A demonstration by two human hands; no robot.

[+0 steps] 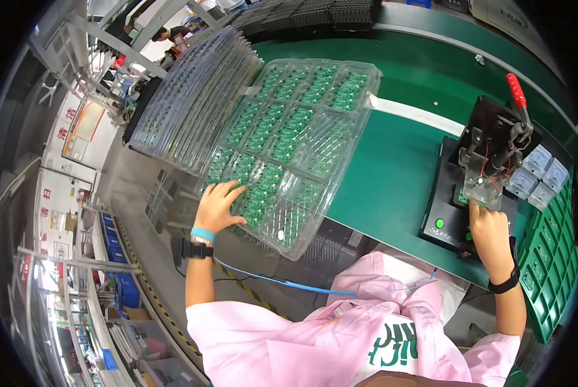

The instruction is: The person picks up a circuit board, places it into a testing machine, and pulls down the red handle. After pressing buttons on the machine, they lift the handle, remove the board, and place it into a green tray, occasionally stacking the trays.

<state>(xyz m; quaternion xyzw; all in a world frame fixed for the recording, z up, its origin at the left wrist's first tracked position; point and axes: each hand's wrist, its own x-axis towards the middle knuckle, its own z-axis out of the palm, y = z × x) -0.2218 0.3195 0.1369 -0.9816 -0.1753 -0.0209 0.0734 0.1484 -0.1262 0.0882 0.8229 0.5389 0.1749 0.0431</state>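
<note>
Left hand (216, 209) is holding its fingers spread at the left edge of the clear tray (340, 161), mid-frame, where small green circuit boards (292, 138) are lying. Right hand (489, 233) is sitting at the black fixture (492, 161), frame right; can't tell if it's pinching anything. Boards probably light, stiff, fragile: grip edges.

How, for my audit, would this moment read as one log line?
left hand: fingers spread, at clear tray of green boards | right hand: at black fixture
</note>
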